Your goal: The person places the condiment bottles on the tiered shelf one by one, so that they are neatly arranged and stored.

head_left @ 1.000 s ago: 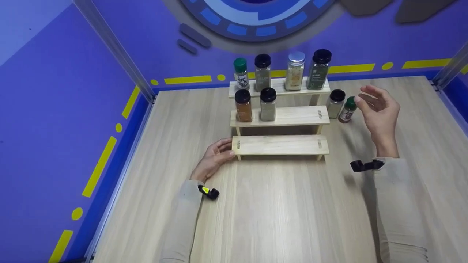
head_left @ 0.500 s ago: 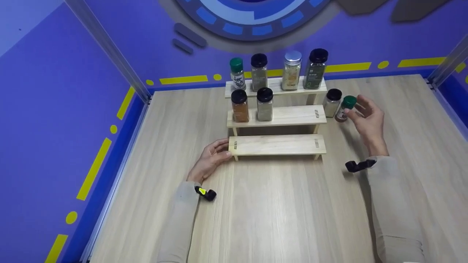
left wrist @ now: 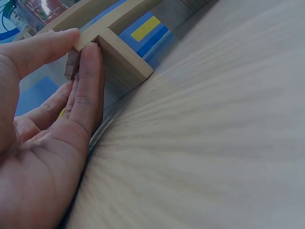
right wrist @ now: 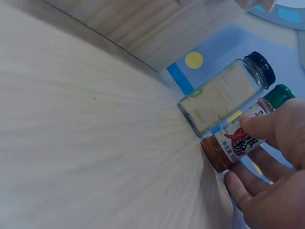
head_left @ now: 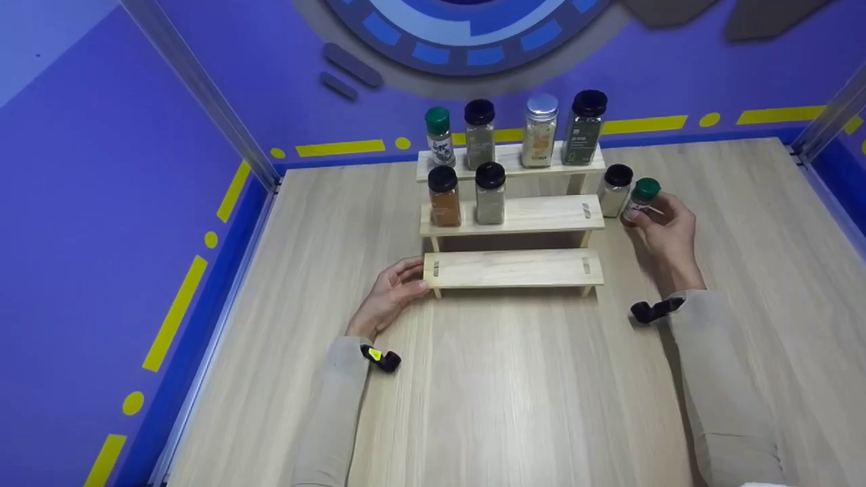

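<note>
My right hand (head_left: 670, 233) grips a small spice jar (head_left: 639, 201) with a green cap, thumb on its label and fingers behind. In the right wrist view this jar (right wrist: 238, 138) holds red-brown powder, and its base is at the tabletop. Just left of it stands a black-capped glass jar (right wrist: 221, 98) with pale contents. My left hand (head_left: 389, 297) holds the left end of the lowest step of a wooden three-tier spice rack (head_left: 514, 268). In the left wrist view the thumb lies at the corner of the board (left wrist: 119, 21), with straight fingers against its end.
Along the top tier stand a green-capped jar (head_left: 440, 138), a black-capped jar (head_left: 480, 135), a silver-capped jar (head_left: 540, 132) and a dark green jar (head_left: 584, 128). An orange-brown jar (head_left: 444, 197) and a grey one (head_left: 490, 194) occupy the middle tier's left half. Blue walls (head_left: 223, 81) enclose the table.
My right hand has come left and down to the green-capped jar and closed its fingers round it. The left hand stays at the rack's end. The camera view has shifted slightly.
</note>
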### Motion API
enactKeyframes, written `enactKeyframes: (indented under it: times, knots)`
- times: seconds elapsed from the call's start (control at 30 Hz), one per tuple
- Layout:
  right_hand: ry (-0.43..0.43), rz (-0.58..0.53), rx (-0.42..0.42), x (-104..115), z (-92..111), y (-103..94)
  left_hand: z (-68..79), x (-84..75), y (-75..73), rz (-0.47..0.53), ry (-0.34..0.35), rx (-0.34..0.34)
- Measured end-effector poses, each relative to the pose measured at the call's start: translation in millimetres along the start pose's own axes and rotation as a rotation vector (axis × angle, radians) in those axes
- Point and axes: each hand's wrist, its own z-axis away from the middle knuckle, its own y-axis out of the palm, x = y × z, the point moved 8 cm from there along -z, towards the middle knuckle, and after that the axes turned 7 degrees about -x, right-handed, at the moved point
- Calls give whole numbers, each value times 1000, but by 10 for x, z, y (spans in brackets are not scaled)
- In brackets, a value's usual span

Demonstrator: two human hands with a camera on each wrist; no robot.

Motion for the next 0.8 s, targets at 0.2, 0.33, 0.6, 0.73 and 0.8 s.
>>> enactKeyframes:
  times: [0.2, 0.33, 0.6, 0.73, 0.8]
  knots:
    - [-1, 9, -12, 12, 4, -9, -6, 7, 4, 0, -4, 0]
    - [-1, -28, -25, 85, 26, -15, -13, 9, -3, -3, -6, -3]
    - [-85, 16, -44, 368, 75, -81, -17, 21, -7, -12, -6, -6]
    - [-143, 0, -52, 555, 134, -79, -21, 22, -8, -30, -5, -7]
    - [-173, -1, -57, 662, 171, -70, -22, 20, -11, -32, -5, -10]
